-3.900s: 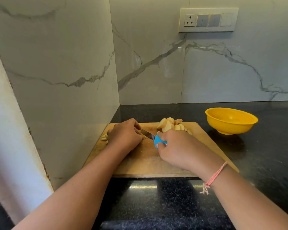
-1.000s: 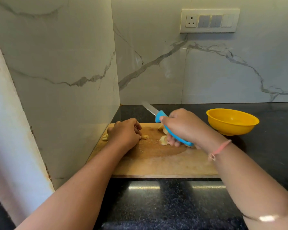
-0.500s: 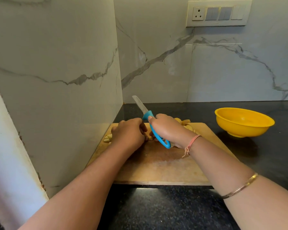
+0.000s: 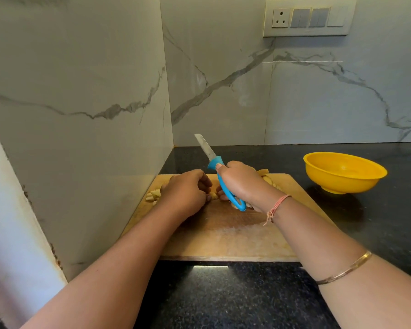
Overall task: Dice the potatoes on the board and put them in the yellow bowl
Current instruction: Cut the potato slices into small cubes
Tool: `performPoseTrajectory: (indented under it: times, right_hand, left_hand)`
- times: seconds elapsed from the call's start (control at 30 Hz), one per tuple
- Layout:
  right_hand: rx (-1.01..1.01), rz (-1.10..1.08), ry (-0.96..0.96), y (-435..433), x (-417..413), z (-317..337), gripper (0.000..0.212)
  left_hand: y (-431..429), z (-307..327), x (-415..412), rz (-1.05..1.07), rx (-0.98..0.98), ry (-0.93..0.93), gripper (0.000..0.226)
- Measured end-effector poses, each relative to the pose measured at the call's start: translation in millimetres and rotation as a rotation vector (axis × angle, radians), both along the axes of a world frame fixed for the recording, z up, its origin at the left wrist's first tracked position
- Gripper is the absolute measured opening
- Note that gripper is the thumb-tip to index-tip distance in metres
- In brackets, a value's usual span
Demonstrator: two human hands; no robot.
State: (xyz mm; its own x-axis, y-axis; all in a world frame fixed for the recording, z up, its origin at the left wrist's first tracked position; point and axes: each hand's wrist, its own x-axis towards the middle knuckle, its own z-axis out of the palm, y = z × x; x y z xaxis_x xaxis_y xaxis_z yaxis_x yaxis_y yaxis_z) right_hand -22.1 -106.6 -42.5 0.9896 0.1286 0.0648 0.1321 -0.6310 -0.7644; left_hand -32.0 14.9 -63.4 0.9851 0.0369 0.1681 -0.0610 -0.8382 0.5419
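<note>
A wooden cutting board (image 4: 223, 238) lies on the black counter. My left hand (image 4: 185, 191) curls over a small potato piece (image 4: 214, 195) at the board's back left. My right hand (image 4: 241, 184) grips a blue-handled knife (image 4: 221, 176), blade tilted up and back, clear of the board; its lower fingers touch potato beneath it. Cut potato pieces (image 4: 153, 194) lie left of my left hand. More potato pieces (image 4: 267, 176) show behind my right hand. The yellow bowl (image 4: 344, 173) stands right of the board and looks empty.
Marble walls meet in a corner just behind and left of the board. A socket and switch plate (image 4: 309, 16) is on the back wall. Black counter (image 4: 223, 300) runs in front of the board and around the bowl.
My right hand lifted the knife off the board, swung to the pile on the right, then came back next to my left hand with the blade raised. The left hand stayed put.
</note>
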Motion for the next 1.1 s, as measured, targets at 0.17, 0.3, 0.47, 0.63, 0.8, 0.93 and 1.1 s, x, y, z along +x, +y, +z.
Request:
performPoseTrajectory:
  times: [0.17,0.3,0.47,0.63,0.8,0.93,1.1]
  right_hand:
    - [-0.002,0.028,0.002,2.7,-2.8,0.3,0.034]
    - [0.092,0.029,0.040,-0.1,-4.4,2.1,0.033]
    - [0.070,-0.007,0.081,-7.3,-19.7,15.3,0.031]
    - [-0.158,-0.028,-0.020,-18.3,-51.7,19.7,0.029]
    - [-0.384,-0.061,-0.119,-18.7,-89.0,9.6,0.033]
    - [-0.458,-0.080,-0.183,-12.0,-100.2,1.8,0.031]
    - [-0.548,-0.060,-0.210,-2.6,-103.2,-0.3,0.025]
  left_hand:
    - [-2.3,-1.9,2.4,0.022,-0.003,-0.007,0.024]
    - [-2.9,-3.1,2.6,0.067,0.029,-0.021,0.023]
    - [-2.2,-1.8,2.7,0.088,0.019,-0.013,0.021]
    - [2.5,-1.0,3.9,0.082,-0.007,-0.003,0.022]
    - [3.1,-2.7,4.9,0.093,-0.025,-0.004,0.025]
    - [2.9,-3.4,5.1,0.110,-0.032,-0.009,0.023]
    - [1.4,-3.8,4.5,0.125,-0.001,-0.033,0.017]
